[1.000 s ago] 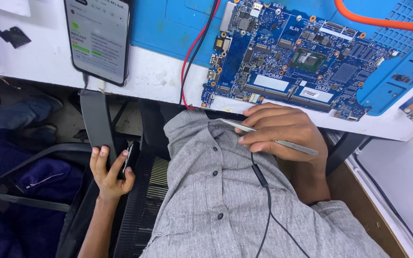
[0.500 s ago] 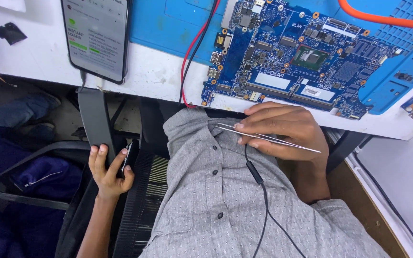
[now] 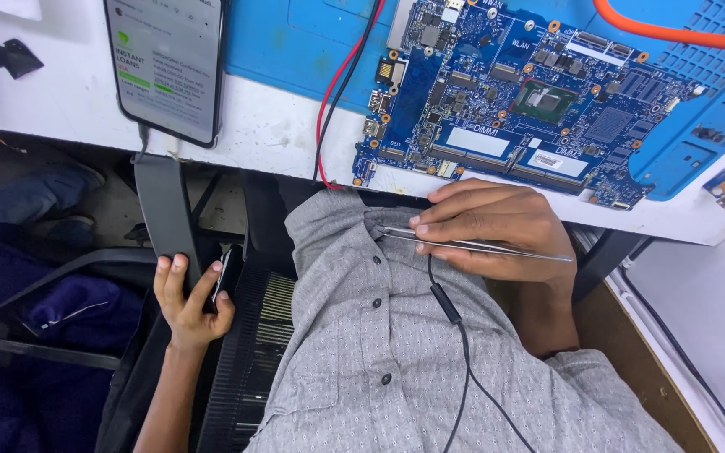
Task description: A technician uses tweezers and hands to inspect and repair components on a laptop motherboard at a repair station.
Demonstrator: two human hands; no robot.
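Right hand (image 3: 497,231) grips metal tweezers (image 3: 480,243) (against grey shirt (image 3: 362,352)); left hand (image 3: 188,298) clasps small dark object (image 3: 226,273).

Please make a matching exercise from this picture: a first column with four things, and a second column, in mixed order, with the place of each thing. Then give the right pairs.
Things:
1. tweezers
2. small dark device
3. blue circuit board
4. smartphone

Places:
A. flat on the white bench, screen lit, at upper left
B. in the right hand, against the grey shirt
C. on the blue mat at the bench edge
D. in the left hand, down beside the chair

Pairs: 1-B, 2-D, 3-C, 4-A
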